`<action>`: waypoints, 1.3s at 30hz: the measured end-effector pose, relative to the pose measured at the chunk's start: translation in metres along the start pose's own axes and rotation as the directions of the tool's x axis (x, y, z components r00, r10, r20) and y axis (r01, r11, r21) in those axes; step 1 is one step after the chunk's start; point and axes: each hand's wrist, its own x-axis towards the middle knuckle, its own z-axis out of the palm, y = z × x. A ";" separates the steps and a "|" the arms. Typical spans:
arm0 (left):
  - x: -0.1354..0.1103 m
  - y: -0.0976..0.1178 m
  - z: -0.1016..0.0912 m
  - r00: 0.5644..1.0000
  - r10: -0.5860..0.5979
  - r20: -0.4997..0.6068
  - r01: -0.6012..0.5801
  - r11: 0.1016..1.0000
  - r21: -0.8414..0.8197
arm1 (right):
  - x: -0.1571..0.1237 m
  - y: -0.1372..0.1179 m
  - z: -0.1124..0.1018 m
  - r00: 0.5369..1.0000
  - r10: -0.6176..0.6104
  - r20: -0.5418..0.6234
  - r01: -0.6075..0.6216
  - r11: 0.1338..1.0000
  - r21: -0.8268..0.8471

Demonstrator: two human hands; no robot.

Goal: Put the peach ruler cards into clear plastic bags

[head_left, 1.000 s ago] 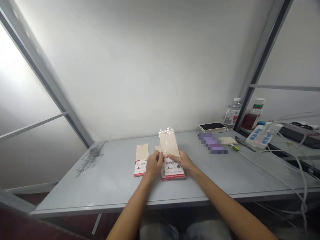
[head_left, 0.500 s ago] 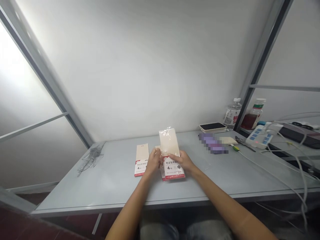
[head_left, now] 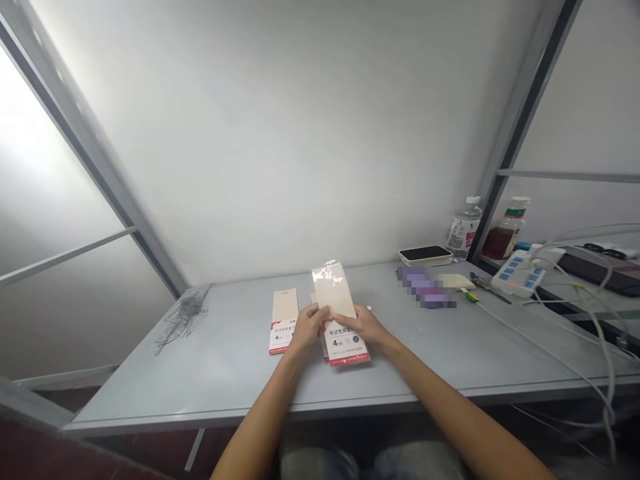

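A cream exam stationery pack (head_left: pixel 331 283) in clear shiny plastic, with a white and red label printed with Chinese characters and a "4", is tilted up above the table. My left hand (head_left: pixel 307 327) grips its left side, thumb on the front. Around its right edge closes my right hand (head_left: pixel 369 327), thumb also lying across the front. Part of a similar pack shows behind its left edge, mostly hidden. Left of my hands, a matching pack (head_left: pixel 285 307) lies flat on the grey table (head_left: pixel 220 373).
Crumpled clear plastic (head_left: pixel 185 317) lies at the table's left. Toward the back right are a phone (head_left: pixel 425 254), a blurred purple item (head_left: pixel 426 288), a water bottle (head_left: pixel 465 230) and scissors (head_left: pixel 490 287). A power strip (head_left: pixel 519 272) with trailing white cables sits farther right.
The held pack has shifted slightly left and turned a little. My left thumb has come onto its front, and my right hand has slid slightly along its side.
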 end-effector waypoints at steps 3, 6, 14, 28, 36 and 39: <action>0.002 -0.002 -0.002 1.000 -0.001 -0.008 0.001 1.000 -0.005 | 0.001 0.001 0.000 1.000 -0.009 0.021 0.010 1.000 -0.026; 0.003 -0.004 -0.002 1.000 0.007 -0.015 -0.006 1.000 0.010 | 0.000 0.001 0.000 0.999 -0.025 0.029 0.027 0.997 -0.067; 0.004 -0.007 -0.001 0.995 0.040 -0.094 -0.014 0.963 0.270 | 0.000 -0.001 0.003 0.999 -0.049 -0.002 0.046 0.944 -0.326; 0.007 -0.029 -0.012 0.893 0.138 -0.428 0.358 0.358 0.862 | 0.004 0.013 -0.009 0.899 -0.202 -0.388 -0.314 0.319 -0.894; 0.008 -0.031 -0.029 0.905 0.039 -0.424 0.404 0.240 0.883 | 0.007 0.025 -0.022 0.909 -0.127 -0.398 -0.375 0.171 -0.911; 0.007 -0.025 -0.039 0.890 0.043 -0.453 0.426 0.269 0.864 | 0.008 0.021 -0.030 0.922 -0.111 -0.370 -0.349 0.171 -0.921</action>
